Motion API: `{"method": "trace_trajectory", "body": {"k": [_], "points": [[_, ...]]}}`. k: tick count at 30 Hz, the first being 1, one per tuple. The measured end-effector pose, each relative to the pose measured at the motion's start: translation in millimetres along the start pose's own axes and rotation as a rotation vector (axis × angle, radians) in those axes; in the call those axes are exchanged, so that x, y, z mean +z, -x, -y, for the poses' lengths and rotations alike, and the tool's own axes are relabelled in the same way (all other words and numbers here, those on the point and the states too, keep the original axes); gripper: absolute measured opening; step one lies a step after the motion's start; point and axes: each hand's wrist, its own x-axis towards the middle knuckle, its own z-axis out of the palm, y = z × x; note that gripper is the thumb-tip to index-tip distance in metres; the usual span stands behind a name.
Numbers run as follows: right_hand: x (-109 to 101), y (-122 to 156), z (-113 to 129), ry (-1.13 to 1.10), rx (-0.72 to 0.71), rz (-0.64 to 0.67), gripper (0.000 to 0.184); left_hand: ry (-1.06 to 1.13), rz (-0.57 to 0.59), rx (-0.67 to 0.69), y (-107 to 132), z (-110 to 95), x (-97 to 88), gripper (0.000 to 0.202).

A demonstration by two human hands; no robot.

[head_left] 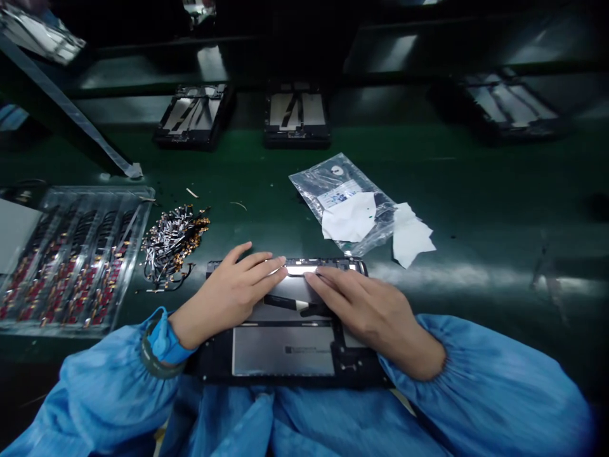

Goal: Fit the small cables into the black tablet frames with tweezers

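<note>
A black tablet-like device (283, 352) lies in front of me, its inside exposed, with a silver panel in the lower part. A bright white strip (299, 270) shows along its far edge. My left hand (233, 285) rests over the upper left of the device, fingers stretched out and the fingertips at the strip's left end. From the other side, my right hand (368, 304) lies across the upper right corner, with extended fingertips touching near the strip's right end; its thumb is hidden. Between the hands a black band with a white section (285, 304) runs partly under my right hand.
Left lies a pile of small flex cables (174, 244), beside a clear plastic tray (128, 270) of cabled parts. Ahead are a clear plastic bag (309, 181) and torn white paper pieces (410, 235). Several opened devices (297, 114) line the back. A slanted post (90, 120) stands back left.
</note>
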Motion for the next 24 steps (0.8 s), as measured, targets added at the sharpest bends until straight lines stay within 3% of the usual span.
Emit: {"method": "trace_trajectory", "body": {"k": [14, 20, 22, 24], "points": [[2, 0, 1, 0.020, -0.008, -0.011, 0.026, -0.038, -0.002, 0.006, 0, -1, 0.8, 0.041], [-5, 3, -1, 0.045, -0.012, 0.061, 0.030, -0.010, 0.003, -0.007, 0, 0, -2.0, 0.040], [-7, 13, -5, 0.009, 0.029, 0.055, 0.033, 0.055, 0.004, -0.028, 0, 2, -3.0, 0.040], [-9, 27, -9, -0.072, 0.167, -0.009, 0.032, 0.130, -0.007, -0.083, -2, 2, -1.8, 0.038]]}}
